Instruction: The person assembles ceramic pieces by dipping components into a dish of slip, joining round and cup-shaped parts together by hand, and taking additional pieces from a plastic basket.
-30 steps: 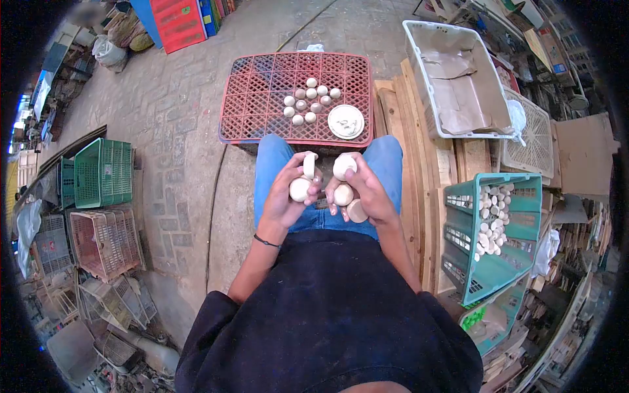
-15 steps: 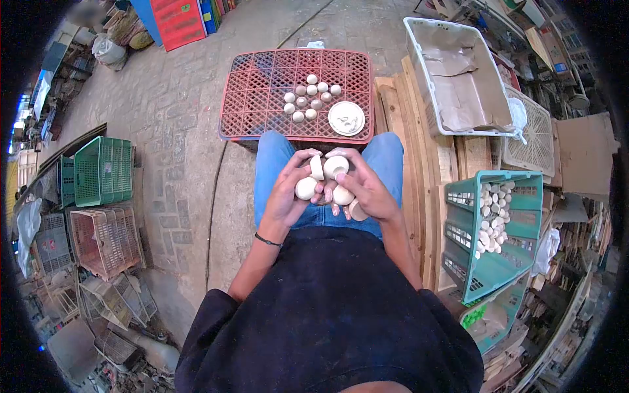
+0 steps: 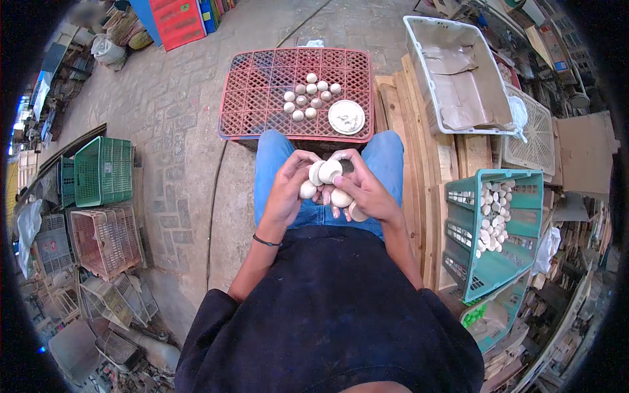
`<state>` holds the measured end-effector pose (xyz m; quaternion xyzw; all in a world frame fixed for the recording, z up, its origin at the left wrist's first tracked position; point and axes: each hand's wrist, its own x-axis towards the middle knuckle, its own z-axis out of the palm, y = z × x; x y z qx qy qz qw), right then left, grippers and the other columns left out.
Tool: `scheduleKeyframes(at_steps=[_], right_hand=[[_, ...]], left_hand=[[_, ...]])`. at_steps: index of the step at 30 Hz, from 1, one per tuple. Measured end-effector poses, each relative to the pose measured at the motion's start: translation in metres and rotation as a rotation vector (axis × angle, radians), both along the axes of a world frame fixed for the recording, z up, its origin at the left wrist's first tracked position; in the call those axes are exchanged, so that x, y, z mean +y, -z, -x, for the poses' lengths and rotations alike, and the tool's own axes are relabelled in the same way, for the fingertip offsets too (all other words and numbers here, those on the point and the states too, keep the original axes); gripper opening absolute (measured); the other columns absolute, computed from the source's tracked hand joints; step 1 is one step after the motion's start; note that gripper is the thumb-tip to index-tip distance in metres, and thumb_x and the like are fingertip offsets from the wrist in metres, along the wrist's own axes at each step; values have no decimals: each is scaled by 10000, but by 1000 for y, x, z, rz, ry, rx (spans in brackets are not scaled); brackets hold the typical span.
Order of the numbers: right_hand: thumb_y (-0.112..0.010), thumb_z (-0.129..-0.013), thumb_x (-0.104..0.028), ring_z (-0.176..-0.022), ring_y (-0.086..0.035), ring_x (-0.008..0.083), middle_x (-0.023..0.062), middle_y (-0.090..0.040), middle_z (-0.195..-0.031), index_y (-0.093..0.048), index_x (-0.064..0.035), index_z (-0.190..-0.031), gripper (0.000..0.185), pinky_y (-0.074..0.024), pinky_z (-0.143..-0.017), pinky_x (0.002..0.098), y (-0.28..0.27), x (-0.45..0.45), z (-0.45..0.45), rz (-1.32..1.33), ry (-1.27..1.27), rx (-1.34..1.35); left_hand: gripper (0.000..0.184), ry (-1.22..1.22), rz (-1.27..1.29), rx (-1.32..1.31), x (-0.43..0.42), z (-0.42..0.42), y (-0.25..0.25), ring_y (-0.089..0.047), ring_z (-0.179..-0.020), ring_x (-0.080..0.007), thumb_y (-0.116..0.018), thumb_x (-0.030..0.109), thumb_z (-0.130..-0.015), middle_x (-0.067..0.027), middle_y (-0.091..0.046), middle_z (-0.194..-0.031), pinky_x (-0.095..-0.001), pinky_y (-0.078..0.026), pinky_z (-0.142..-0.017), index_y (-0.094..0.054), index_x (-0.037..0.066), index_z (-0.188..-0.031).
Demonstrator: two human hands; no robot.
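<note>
Between my knees, my left hand (image 3: 286, 190) is closed around a cream half-round wooden piece (image 3: 316, 174) and a rounder cream piece (image 3: 308, 190). My right hand (image 3: 369, 193) grips a cream rounded wooden piece (image 3: 330, 172) with thumb and fingers, its side touching the left hand's half-round piece. More cream pieces (image 3: 341, 198) are tucked in the right palm and lower fingers, one showing a flat face (image 3: 357, 211). In front stands an upturned red plastic crate (image 3: 255, 98) with several similar round pieces (image 3: 301, 101) and a round dish of whitish paste (image 3: 346, 117) on top.
To the right, a teal crate (image 3: 452, 229) tipped on its side holds many cream wooden pieces (image 3: 493, 219). Wooden planks (image 3: 419, 170) lie beside my right leg, below a white bin (image 3: 429, 98) lined with cardboard. Green (image 3: 101, 170) and faded red crates (image 3: 105, 242) stand at left.
The two upper pieces, one in each hand, have been turned and brought together so they now touch. My hands stay in nearly the same place; the crate top looks unchanged.
</note>
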<state>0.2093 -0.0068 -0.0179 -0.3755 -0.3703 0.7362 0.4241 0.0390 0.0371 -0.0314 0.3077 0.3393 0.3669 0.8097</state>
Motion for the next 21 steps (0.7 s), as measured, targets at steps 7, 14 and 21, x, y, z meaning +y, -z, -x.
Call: scheduleKeyframes(at_steps=[7, 14, 21], right_hand=[[-467, -938, -184, -542, -594, 135, 117, -614, -780, -325, -80, -1232, 342, -449, -393, 214, -3, 0, 4, -2, 49, -59], [-505, -921, -154, -547, -601, 150, 121, -622, -778, -366, -61, -1137, 273, -443, -385, 219, 4, 0, 5, 4, 182, 13], [-516, -914, -149, -558, -603, 143, 120, -626, -796, -383, -48, -1138, 280, -446, -393, 216, 1, 0, 3, -18, 204, 2]], left_hand=[[114, -74, -157, 229, -3, -3, 3, -528, -744, -68, -469, 89, -911, -26, -573, -852, -209, -437, -624, -550, 27, -963], [156, -69, -280, 409, -6, -5, -8, -515, -788, -65, -475, 128, -926, -31, -581, -857, -213, -427, -688, -559, 5, -972], [201, 65, -350, 367, -4, 1, -17, -528, -798, -72, -538, 144, -898, -51, -578, -923, -217, -444, -688, -549, -3, -1035]])
